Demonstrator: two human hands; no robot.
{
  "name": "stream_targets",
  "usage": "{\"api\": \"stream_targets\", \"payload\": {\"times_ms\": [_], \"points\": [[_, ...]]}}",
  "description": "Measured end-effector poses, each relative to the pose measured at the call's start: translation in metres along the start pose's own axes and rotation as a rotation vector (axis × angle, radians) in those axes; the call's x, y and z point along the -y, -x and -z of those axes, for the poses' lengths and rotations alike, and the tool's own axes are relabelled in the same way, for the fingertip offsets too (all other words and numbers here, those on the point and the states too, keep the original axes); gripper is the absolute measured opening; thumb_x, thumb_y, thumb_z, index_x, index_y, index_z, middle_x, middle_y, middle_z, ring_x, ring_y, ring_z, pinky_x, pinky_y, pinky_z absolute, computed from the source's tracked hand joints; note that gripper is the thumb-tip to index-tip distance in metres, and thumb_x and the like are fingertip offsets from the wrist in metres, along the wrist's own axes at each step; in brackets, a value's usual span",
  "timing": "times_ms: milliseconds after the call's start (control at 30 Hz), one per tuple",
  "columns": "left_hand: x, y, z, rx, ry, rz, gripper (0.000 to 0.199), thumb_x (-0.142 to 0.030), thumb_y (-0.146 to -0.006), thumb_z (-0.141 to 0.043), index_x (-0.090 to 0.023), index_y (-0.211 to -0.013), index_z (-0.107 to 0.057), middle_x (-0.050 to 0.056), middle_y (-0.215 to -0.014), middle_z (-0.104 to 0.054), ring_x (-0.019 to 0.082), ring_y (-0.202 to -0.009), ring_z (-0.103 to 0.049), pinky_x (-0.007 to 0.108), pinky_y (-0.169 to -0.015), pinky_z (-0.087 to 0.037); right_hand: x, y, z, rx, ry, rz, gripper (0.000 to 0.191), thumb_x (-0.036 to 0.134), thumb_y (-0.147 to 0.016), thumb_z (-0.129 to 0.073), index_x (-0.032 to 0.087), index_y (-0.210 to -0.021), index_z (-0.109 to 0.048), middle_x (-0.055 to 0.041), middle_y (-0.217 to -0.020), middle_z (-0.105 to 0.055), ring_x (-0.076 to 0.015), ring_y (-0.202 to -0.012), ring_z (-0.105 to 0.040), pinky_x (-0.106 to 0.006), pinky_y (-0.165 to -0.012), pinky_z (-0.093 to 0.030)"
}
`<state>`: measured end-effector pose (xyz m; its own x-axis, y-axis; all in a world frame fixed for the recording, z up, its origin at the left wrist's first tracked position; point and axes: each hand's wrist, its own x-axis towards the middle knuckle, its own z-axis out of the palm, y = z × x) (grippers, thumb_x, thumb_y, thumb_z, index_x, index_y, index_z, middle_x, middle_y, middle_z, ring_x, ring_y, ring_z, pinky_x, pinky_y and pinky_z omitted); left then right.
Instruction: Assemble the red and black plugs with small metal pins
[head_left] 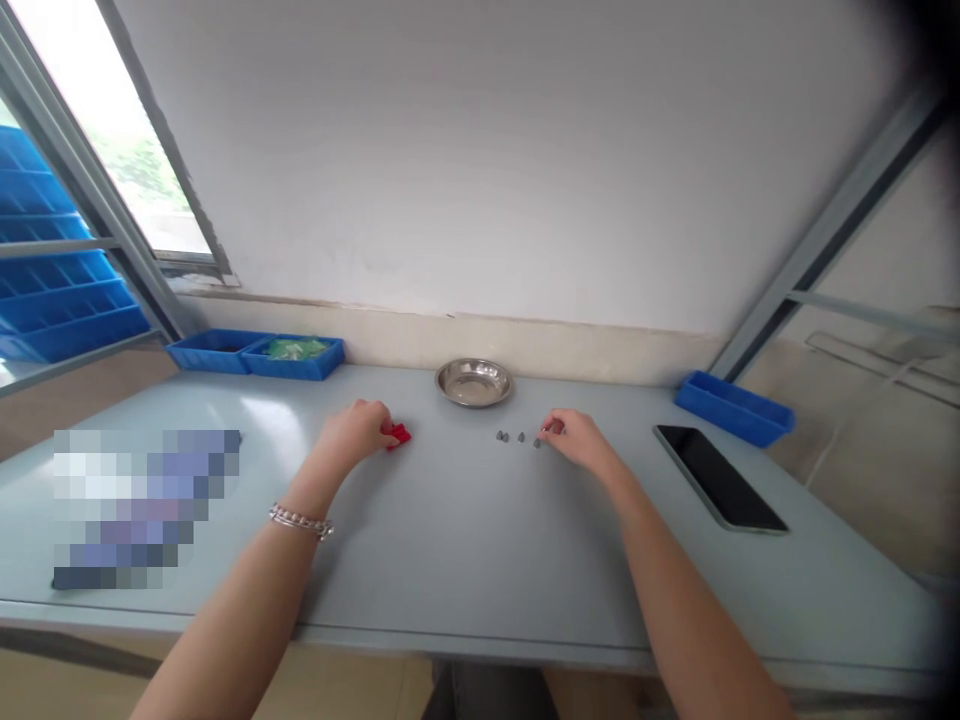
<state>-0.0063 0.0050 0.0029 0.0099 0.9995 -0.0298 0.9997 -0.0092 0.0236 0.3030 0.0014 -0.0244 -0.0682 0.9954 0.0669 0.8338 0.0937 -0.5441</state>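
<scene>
Several small dark grey, pointed pieces (pixel 521 437) lie in a short row on the grey table, in front of a round metal dish (pixel 474 384). At the row's right end is my right hand (pixel 571 436), its fingertips pinched together beside the last piece; what they hold, if anything, is too small to make out. On the left, my left hand (pixel 361 430) has its thumb and fingers closed on a small red piece (pixel 400 436) at the tabletop. The fingers hide part of that red piece, so its kind is unclear.
A large dark-screened phone (pixel 720 478) lies at the right, near a blue bin (pixel 733 408). Two blue trays stand at the back left, one with green-and-white contents (pixel 295 348). A blurred-out flat object (pixel 146 510) lies left. Stacked blue bins (pixel 64 260) stand beyond the frame.
</scene>
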Motion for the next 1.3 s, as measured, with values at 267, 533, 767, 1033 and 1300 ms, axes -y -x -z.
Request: {"api": "stream_targets", "payload": {"times_ms": [267,533,767,1033,1300], "points": [[-0.008,0.002,0.000,0.045,-0.043,-0.048,0.017,-0.037,-0.060,-0.058,-0.023,-0.069,-0.063,0.008,-0.079,-0.061,0.023,-0.071,-0.057,0.029,-0.056,-0.040,0.003,0.001,0.001,-0.003,0.001,0.023,0.009,0.025,-0.071,-0.054,0.017,-0.071,-0.058,-0.0034,-0.071,-0.061,-0.0115,-0.062,-0.052,-0.021,-0.056,-0.037],[-0.012,0.007,-0.005,0.007,-0.066,-0.086,0.016,-0.032,-0.063,-0.054,-0.019,-0.068,-0.061,0.009,-0.076,-0.060,0.024,-0.076,-0.056,0.028,-0.058,-0.040,0.015,0.005,0.003,0.004,-0.170,0.047,0.007,0.023,-0.069,-0.055,0.016,-0.070,-0.057,-0.0037,-0.068,-0.062,-0.0115,-0.061,-0.054,-0.021,-0.056,-0.039],[-0.041,0.020,0.002,-0.029,0.359,-0.437,0.017,-0.031,-0.064,-0.053,-0.020,-0.072,-0.063,-0.001,-0.063,-0.061,0.011,-0.059,-0.052,0.021,-0.057,-0.038,0.053,0.016,-0.018,0.164,-0.688,0.126,0.007,0.023,-0.069,-0.055,0.018,-0.072,-0.051,0.0016,-0.060,-0.059,-0.0093,-0.053,-0.054,-0.023,-0.058,-0.044],[-0.056,0.023,-0.008,-0.078,0.551,-0.541,0.022,-0.032,-0.068,-0.051,-0.016,-0.078,-0.063,-0.004,-0.052,-0.052,0.007,-0.051,-0.042,0.019,-0.048,-0.032,0.063,0.023,-0.034,0.179,-0.906,0.199,0.016,0.029,-0.067,-0.059,0.018,-0.074,-0.051,0.0009,-0.064,-0.060,-0.0110,-0.058,-0.058,-0.026,-0.061,-0.044],[-0.056,0.022,-0.009,-0.125,0.586,-0.598,0.020,-0.029,-0.072,-0.049,-0.018,-0.082,-0.064,-0.002,-0.069,-0.062,0.008,-0.058,-0.048,0.018,-0.054,-0.036,0.059,0.018,-0.038,0.151,-0.968,0.197,0.018,0.030,-0.066,-0.061,0.017,-0.073,-0.052,0.0010,-0.062,-0.061,-0.0111,-0.056,-0.058,-0.026,-0.060,-0.045]]}}
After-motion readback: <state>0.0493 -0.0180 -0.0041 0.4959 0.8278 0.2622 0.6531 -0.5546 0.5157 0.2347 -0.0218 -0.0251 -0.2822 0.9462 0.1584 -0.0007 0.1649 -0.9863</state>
